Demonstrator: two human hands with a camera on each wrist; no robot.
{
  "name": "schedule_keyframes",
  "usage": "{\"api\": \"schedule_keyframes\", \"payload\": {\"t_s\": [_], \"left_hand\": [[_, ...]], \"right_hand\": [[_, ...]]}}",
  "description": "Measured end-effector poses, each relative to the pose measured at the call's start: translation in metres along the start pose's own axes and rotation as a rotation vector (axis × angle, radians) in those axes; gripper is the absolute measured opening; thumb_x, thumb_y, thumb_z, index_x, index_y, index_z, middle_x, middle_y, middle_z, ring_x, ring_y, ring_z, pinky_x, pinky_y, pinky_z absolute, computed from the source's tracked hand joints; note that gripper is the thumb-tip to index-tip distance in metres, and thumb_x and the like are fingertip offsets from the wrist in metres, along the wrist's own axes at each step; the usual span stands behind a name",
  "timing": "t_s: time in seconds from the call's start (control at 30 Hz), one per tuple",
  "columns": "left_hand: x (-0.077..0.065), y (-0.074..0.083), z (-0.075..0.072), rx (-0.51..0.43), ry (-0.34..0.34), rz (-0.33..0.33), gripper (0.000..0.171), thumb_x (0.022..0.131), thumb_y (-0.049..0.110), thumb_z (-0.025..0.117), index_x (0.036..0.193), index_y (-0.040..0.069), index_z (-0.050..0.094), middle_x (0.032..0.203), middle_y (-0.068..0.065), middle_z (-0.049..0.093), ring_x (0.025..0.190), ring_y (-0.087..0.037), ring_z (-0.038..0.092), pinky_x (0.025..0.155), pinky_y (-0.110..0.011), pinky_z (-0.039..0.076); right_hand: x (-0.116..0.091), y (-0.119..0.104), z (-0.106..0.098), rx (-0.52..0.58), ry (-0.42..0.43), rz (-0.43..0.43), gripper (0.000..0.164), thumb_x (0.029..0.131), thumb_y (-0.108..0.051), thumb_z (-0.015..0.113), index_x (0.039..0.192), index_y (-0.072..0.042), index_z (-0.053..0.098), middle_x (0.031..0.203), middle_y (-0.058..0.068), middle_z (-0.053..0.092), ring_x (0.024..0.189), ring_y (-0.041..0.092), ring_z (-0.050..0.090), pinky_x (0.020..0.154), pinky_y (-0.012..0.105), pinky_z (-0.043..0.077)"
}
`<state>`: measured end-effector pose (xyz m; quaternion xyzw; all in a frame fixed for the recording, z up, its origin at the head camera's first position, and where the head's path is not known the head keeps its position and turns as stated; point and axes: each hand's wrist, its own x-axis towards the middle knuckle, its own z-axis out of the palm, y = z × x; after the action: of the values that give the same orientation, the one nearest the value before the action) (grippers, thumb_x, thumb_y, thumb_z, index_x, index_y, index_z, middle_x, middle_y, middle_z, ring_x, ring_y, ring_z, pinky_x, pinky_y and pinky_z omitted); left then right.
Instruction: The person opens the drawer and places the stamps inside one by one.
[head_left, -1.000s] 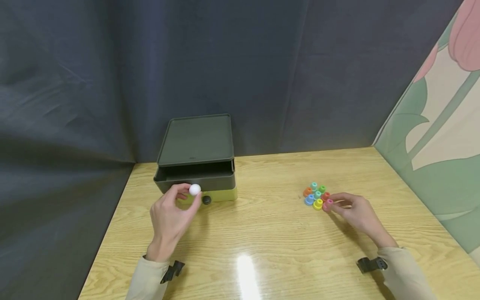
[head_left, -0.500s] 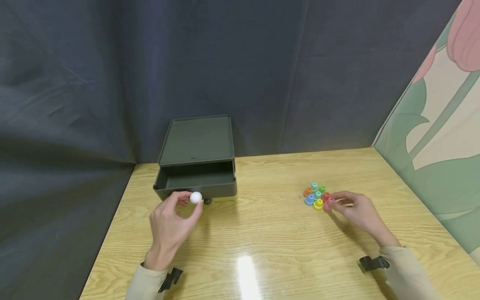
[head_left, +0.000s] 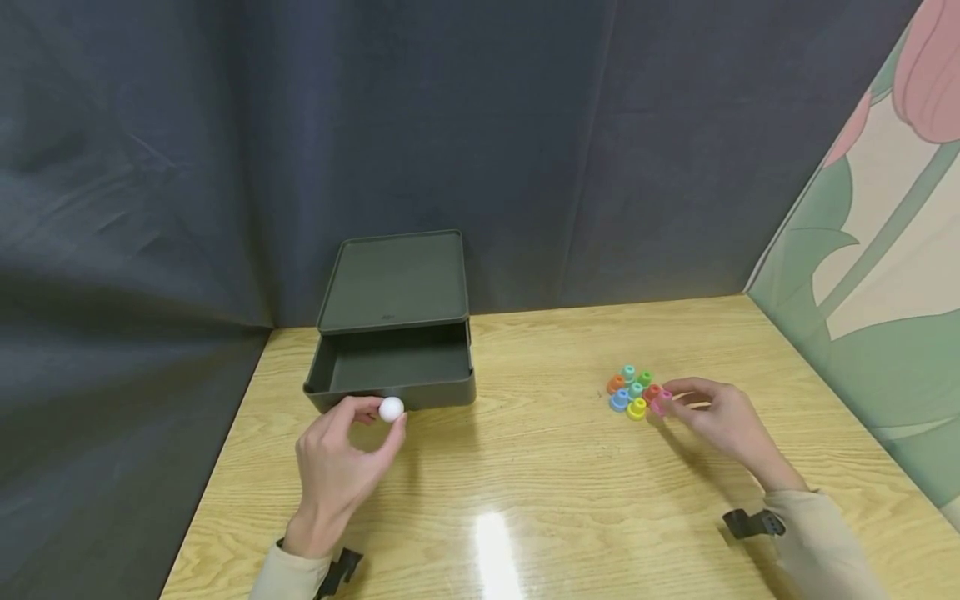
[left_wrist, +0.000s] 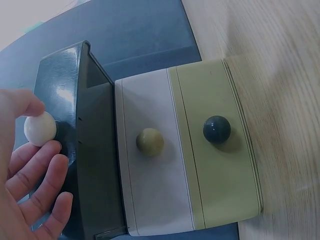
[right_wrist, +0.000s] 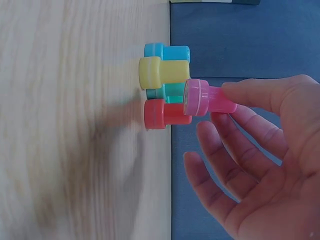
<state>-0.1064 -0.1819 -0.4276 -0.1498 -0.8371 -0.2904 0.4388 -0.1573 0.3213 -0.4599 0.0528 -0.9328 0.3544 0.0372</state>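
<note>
My left hand point(head_left: 330, 467) pinches the round white knob point(head_left: 391, 408) on the front of a dark grey top drawer point(head_left: 442, 394). The drawer stands pulled out from the small cabinet point(head_left: 397, 279), its inside bare. Across the table, my right hand point(head_left: 723, 425) holds a small pink stamp point(right_wrist: 207, 98) between thumb and fingers, raised a little off the table. Close beside it are the other small stamps, among them a red one point(right_wrist: 165, 114), a yellow one point(right_wrist: 162, 73) and a blue one point(right_wrist: 167, 52), standing upright in a tight cluster.
Below the open drawer, the left wrist view shows a whitish drawer point(left_wrist: 155, 195) with an olive knob point(left_wrist: 150, 142) and a green drawer point(left_wrist: 222, 180) with a dark knob point(left_wrist: 217, 130). Dark cloth point(head_left: 517, 150) hangs behind the wooden table point(head_left: 570, 492).
My left hand has drawn the top drawer farther out toward me, covering the green front below in the head view. My right hand has lifted the pink stamp slightly from the cluster.
</note>
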Motion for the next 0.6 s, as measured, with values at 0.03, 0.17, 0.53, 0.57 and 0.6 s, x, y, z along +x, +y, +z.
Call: {"api": "schedule_keyframes", "payload": {"t_s": [0.03, 0.17, 0.53, 0.57, 0.6], "left_hand": [[0.000, 0.000, 0.000, -0.001, 0.009, 0.009, 0.022, 0.078, 0.026, 0.082, 0.090, 0.008, 0.076, 0.073, -0.005, 0.075, 0.060, -0.020, 0.067, 0.053, -0.034, 0.048], [-0.002, 0.003, -0.001, 0.010, 0.034, 0.039, 0.024, 0.081, 0.031, 0.078, 0.089, 0.009, 0.076, 0.072, -0.005, 0.074, 0.059, -0.019, 0.066, 0.052, -0.032, 0.047], [-0.004, 0.003, -0.011, 0.102, 0.042, 0.105, 0.042, 0.095, 0.051, 0.066, 0.086, 0.011, 0.076, 0.067, -0.001, 0.071, 0.052, -0.016, 0.061, 0.049, -0.030, 0.043], [-0.003, 0.002, -0.013, 0.100, 0.053, 0.106, 0.045, 0.096, 0.053, 0.066, 0.085, 0.011, 0.077, 0.066, 0.000, 0.071, 0.051, -0.015, 0.059, 0.048, -0.029, 0.041], [-0.002, 0.001, -0.016, 0.092, 0.070, 0.107, 0.046, 0.097, 0.052, 0.066, 0.084, 0.010, 0.077, 0.065, 0.000, 0.070, 0.050, -0.014, 0.057, 0.047, -0.028, 0.040]], "right_hand": [[0.000, -0.001, 0.000, -0.001, -0.001, -0.001, 0.034, 0.100, -0.029, 0.076, 0.121, -0.001, 0.076, 0.109, 0.021, 0.080, 0.097, 0.036, 0.077, 0.070, 0.022, 0.057], [0.001, -0.003, -0.003, 0.016, -0.006, -0.005, 0.036, 0.101, -0.031, 0.076, 0.122, -0.001, 0.076, 0.110, 0.022, 0.079, 0.095, 0.035, 0.078, 0.071, 0.023, 0.058], [0.003, -0.017, -0.016, 0.027, 0.017, -0.021, 0.038, 0.101, -0.031, 0.075, 0.125, 0.000, 0.075, 0.114, 0.024, 0.078, 0.093, 0.035, 0.079, 0.070, 0.022, 0.060], [0.003, -0.019, -0.017, 0.027, 0.013, -0.019, 0.039, 0.101, -0.031, 0.075, 0.125, 0.000, 0.075, 0.115, 0.024, 0.078, 0.093, 0.035, 0.079, 0.071, 0.022, 0.060], [0.003, -0.021, -0.018, 0.026, 0.009, -0.020, 0.039, 0.101, -0.032, 0.075, 0.125, -0.001, 0.075, 0.115, 0.024, 0.078, 0.093, 0.035, 0.079, 0.071, 0.023, 0.061]]}}
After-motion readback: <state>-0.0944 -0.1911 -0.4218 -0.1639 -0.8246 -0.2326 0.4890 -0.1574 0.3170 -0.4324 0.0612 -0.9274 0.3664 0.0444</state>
